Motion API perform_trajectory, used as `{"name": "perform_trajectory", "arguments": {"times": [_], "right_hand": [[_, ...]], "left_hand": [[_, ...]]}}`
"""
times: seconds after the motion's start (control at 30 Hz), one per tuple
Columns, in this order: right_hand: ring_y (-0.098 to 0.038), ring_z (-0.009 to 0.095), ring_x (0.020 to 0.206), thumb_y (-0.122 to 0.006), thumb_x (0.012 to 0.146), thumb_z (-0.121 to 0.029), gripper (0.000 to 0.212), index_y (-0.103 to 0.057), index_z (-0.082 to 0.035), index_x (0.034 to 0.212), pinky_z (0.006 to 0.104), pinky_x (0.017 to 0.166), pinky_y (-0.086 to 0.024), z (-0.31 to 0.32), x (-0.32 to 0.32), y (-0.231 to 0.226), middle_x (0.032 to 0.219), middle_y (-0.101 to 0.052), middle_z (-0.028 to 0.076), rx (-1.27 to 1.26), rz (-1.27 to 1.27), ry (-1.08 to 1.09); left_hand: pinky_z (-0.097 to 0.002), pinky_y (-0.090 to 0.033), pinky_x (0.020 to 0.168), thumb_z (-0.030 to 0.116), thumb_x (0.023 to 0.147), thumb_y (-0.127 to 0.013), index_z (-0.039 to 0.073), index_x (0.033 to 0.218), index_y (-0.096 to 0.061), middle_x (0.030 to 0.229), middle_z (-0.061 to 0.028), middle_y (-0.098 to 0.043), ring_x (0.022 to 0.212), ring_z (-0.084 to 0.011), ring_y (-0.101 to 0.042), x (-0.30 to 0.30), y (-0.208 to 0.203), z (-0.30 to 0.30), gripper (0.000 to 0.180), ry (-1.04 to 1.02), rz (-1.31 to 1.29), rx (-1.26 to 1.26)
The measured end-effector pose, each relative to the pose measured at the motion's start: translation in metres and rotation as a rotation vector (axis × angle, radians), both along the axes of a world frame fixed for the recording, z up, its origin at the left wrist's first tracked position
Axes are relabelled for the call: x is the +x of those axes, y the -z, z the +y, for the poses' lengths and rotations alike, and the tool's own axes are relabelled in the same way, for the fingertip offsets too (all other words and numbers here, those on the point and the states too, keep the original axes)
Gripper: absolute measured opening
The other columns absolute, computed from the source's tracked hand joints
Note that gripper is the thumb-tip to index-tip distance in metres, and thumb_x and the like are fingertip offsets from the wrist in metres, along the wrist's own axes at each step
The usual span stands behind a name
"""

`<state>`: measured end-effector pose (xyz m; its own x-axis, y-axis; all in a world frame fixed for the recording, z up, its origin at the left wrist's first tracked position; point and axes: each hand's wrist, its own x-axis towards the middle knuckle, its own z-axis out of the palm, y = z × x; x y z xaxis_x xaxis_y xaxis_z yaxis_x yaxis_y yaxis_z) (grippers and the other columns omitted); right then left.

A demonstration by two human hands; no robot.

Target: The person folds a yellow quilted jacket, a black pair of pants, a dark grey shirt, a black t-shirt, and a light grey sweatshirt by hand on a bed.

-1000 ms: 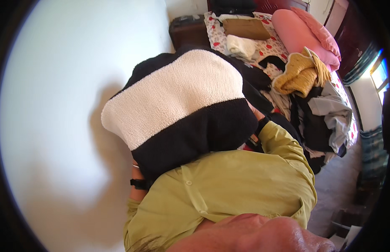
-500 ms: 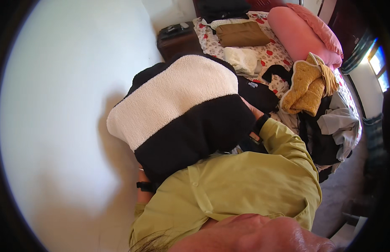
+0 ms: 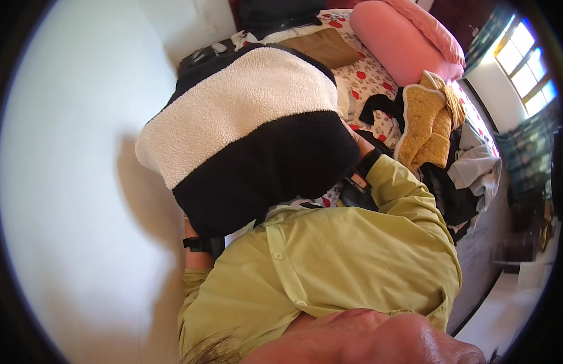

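Note:
A fluffy fleece pullover [image 3: 263,151], black with a wide cream band, is held up spread out in front of my chest. My right hand [image 3: 361,143] grips its right edge, the fingers mostly tucked behind the black cloth. At the lower left edge, my left hand [image 3: 188,228] holds the other side; only a sliver shows, its fingers behind the fabric. Dark bands circle both wrists. The garment hides part of the bed and of the folded clothes behind it.
A white wall [image 3: 81,170] stands close on the left. On the flowered bedsheet [image 3: 369,82] lie a folded brown cloth [image 3: 324,47], a pink bolster [image 3: 400,42], a mustard quilted piece [image 3: 421,124] and a heap of grey and black clothes [image 3: 472,167]. A window [image 3: 524,60] is at right.
The pullover, still in both hands, has shifted slightly left and up in the picture. The view has turned, so the bed sits further left and more of the window shows.

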<state>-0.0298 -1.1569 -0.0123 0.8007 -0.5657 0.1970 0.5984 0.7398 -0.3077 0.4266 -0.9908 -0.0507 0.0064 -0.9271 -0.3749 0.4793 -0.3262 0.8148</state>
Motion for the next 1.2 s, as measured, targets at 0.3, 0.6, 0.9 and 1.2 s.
{"name": "perform_trajectory", "arguments": {"times": [0.3, 0.6, 0.9, 1.2], "right_hand": [[-0.049, 0.018, 0.104, -0.037, 0.09, -0.034, 0.042, -0.047, -0.002, 0.117, 0.0311, 0.094, -0.034, -0.068, 0.002, 0.026, 0.113, -0.054, 0.009, 0.044, -0.072, 0.064], [-0.049, 0.018, 0.104, -0.039, 0.09, -0.033, 0.043, -0.046, -0.001, 0.117, 0.0309, 0.093, -0.035, -0.134, -0.02, 0.081, 0.113, -0.054, 0.01, 0.139, -0.05, 0.248], [-0.05, 0.018, 0.103, -0.04, 0.089, -0.033, 0.044, -0.046, 0.0, 0.117, 0.0306, 0.092, -0.035, -0.138, -0.078, 0.077, 0.113, -0.054, 0.011, 0.245, 0.127, 0.516], [-0.05, 0.018, 0.103, -0.042, 0.089, -0.033, 0.045, -0.045, 0.0, 0.118, 0.0303, 0.091, -0.036, -0.133, -0.127, 0.074, 0.112, -0.054, 0.012, 0.33, 0.316, 0.784]], "left_hand": [[-0.0353, -0.034, 0.096, 0.037, 0.088, -0.039, 0.003, 0.125, -0.036, 0.124, -0.011, -0.044, 0.112, -0.0247, -0.044, -0.002, 0.005, -0.108, 0.051, 0.102, -0.004, 0.044], [-0.0353, -0.034, 0.096, 0.037, 0.087, -0.04, 0.003, 0.125, -0.036, 0.124, -0.0113, -0.044, 0.112, -0.0249, -0.044, -0.014, -0.026, -0.247, 0.051, 0.178, -0.09, 0.026], [-0.0353, -0.034, 0.096, 0.037, 0.087, -0.041, 0.003, 0.124, -0.037, 0.123, -0.0116, -0.044, 0.111, -0.0251, -0.044, -0.075, -0.033, -0.364, 0.051, 0.36, 0.032, -0.02], [-0.0353, -0.034, 0.096, 0.037, 0.087, -0.042, 0.003, 0.124, -0.038, 0.123, -0.0119, -0.045, 0.111, -0.0253, -0.044, -0.156, -0.013, -0.469, 0.051, 0.569, 0.241, -0.034]]}}
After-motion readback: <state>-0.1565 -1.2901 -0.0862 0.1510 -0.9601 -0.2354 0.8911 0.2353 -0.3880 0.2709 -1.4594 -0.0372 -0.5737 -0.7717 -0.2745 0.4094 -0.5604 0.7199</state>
